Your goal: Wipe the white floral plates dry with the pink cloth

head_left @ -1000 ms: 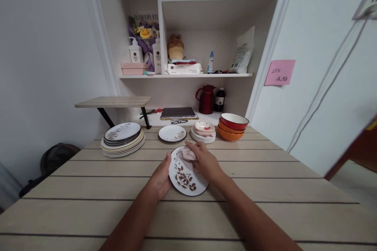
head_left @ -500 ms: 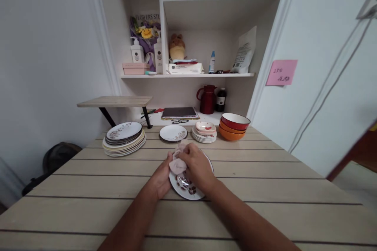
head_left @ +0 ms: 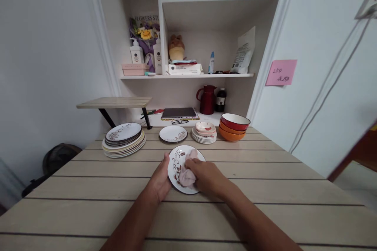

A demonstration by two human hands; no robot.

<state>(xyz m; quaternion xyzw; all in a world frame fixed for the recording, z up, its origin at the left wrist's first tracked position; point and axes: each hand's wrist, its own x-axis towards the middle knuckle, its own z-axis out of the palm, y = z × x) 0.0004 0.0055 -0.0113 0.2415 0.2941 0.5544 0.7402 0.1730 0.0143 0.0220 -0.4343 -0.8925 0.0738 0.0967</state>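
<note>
Wiping a flowered plate (head_left: 176, 159) at the near middle of the bench (head_left: 88, 188).
Along the far edge, well apart: stacked plates (head_left: 123, 140) at left, a single plate (head_left: 173, 133), small dishes (head_left: 204, 132) topped by a pink-red one, nested bowls (head_left: 234, 127) at right. Steadied at its left rim by the curled left hand (head_left: 161, 178); rubbed with a pink cloth (head_left: 186, 175) bunched in the closed right hand (head_left: 207, 174), half a second ago nearer the far-left rim.

Our left hand (head_left: 160, 178) grips the left rim of a floral plate (head_left: 176, 158) on the bench (head_left: 265, 172), while our right hand (head_left: 207, 174) presses a pink cloth (head_left: 187, 175) onto its face. Behind it sit a plate stack (head_left: 123, 140), a single plate (head_left: 173, 133) and stacked bowls (head_left: 234, 127).
</note>
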